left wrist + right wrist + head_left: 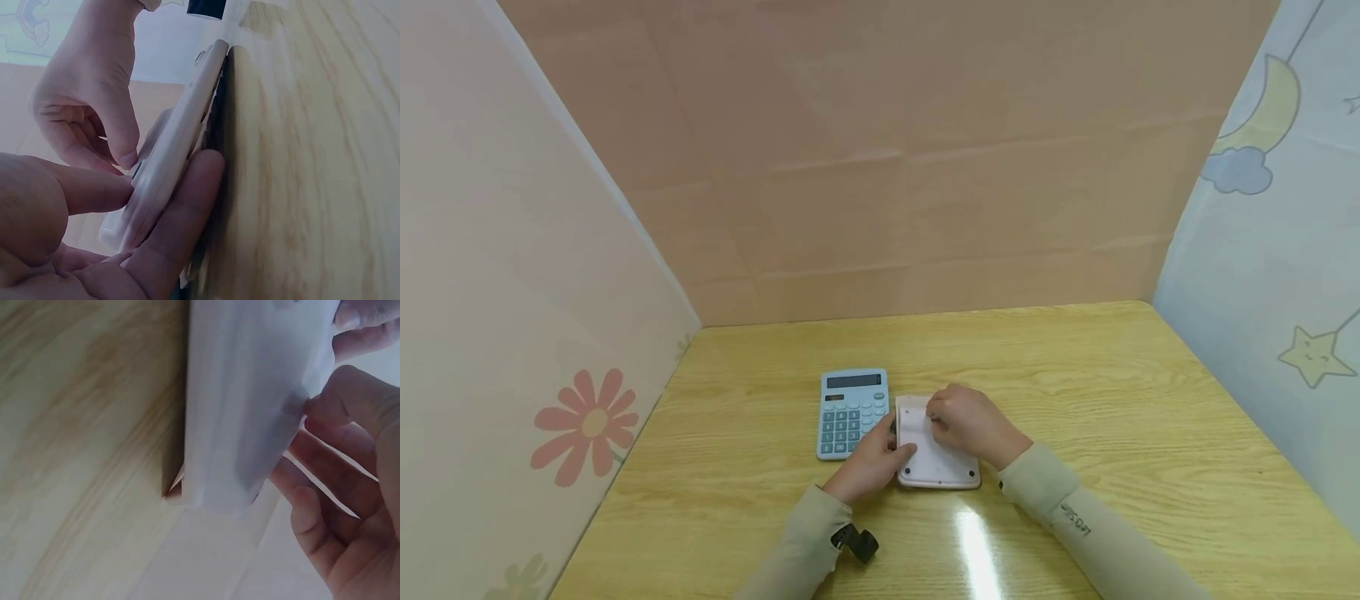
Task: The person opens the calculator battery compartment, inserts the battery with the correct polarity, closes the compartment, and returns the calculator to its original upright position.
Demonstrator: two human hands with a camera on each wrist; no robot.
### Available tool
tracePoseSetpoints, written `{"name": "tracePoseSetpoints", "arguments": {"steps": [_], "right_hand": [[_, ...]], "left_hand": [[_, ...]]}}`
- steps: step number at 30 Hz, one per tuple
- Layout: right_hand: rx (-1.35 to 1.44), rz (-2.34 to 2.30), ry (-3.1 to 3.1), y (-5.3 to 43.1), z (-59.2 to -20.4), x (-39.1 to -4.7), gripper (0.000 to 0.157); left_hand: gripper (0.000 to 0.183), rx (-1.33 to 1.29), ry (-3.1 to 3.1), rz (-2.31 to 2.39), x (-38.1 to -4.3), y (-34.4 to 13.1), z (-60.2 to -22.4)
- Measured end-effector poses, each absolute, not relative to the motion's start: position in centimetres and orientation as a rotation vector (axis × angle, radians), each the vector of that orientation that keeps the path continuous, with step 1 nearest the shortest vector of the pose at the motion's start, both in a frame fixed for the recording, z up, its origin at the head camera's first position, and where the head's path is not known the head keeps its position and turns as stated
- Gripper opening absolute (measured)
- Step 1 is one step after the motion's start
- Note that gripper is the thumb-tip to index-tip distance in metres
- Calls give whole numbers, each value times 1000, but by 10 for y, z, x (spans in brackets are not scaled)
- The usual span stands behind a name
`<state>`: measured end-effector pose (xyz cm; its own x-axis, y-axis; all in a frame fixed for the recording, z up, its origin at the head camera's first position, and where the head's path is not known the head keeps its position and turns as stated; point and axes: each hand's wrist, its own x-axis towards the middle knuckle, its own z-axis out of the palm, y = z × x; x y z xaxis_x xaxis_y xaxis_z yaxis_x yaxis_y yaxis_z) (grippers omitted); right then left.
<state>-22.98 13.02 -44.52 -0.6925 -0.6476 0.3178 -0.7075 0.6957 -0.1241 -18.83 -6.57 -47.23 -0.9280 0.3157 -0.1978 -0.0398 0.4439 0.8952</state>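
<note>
A pale pink calculator [938,462] lies back side up on the table, slightly raised, with small dark feet at its corners. My left hand [871,461] grips its left edge, the thumb on the back and fingers underneath; the left wrist view shows this hold on the calculator [181,140] from the side. Over the upper part of the back is my right hand [972,423], fingers bent and tips touching the surface. In the right wrist view, that hand's fingertips [322,409] meet the calculator's back; whether they pinch anything is hidden.
A blue calculator [853,408] lies face up just left of the pink one, partly covered by my left hand. The wooden table [1060,367] runs to a tan back wall [895,208], with printed cloth at both sides. A black strap piece [859,543] sits at my left wrist.
</note>
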Motion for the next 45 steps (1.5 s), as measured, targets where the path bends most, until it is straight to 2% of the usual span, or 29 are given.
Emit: {"name": "tracePoseSetpoints", "arguments": {"steps": [22, 29, 38, 42, 45], "right_hand": [[1069, 312, -2591, 134, -448, -228, 14], [1041, 296, -2597, 134, -447, -224, 6], [1008, 272, -2611, 130, -446, -218, 4], [950, 336, -2598, 127, -446, -213, 6], [891, 358, -2592, 124, -446, -210, 14]], "left_hand": [[70, 254, 2360, 1481, -188, -65, -471], [69, 237, 2353, 1491, -187, -65, -472], [68, 217, 2360, 1499, -187, -63, -472], [71, 198, 2355, 1531, -186, -63, -473], [75, 173, 2343, 1564, -186, -63, -474]]}}
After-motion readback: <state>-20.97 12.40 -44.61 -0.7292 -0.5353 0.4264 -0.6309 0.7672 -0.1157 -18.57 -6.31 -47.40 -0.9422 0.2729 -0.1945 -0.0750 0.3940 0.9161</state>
